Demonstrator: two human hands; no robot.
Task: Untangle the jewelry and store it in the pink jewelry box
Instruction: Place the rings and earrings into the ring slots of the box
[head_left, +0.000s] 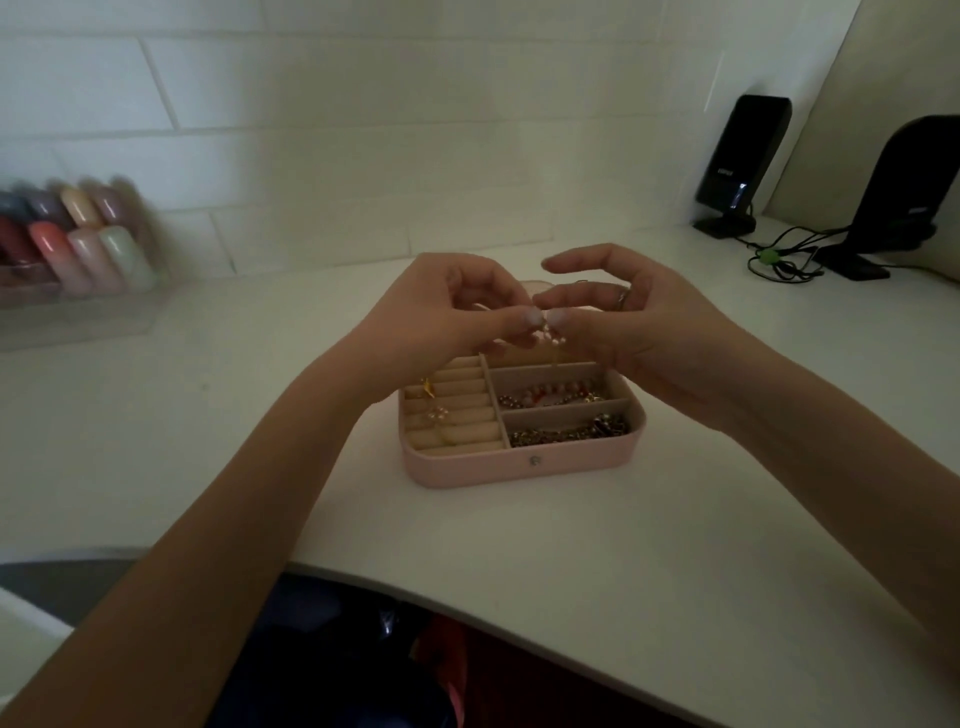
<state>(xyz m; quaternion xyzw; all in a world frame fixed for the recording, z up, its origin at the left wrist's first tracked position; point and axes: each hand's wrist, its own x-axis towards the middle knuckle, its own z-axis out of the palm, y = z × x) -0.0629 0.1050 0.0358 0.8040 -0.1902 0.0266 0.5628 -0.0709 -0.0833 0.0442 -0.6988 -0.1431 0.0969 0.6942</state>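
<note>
Both hands, left (441, 306) and right (644, 322), pinch one pearl piece (551, 336) above the box (519, 467); tease gently, avoid tugging.

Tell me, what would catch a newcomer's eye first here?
Two hands meet mid-frame, the left hand and right hand pinching a small pearl piece above the open pink jewelry box. Colourful bottles stand blurred far left; black speakers stand back right.
</note>
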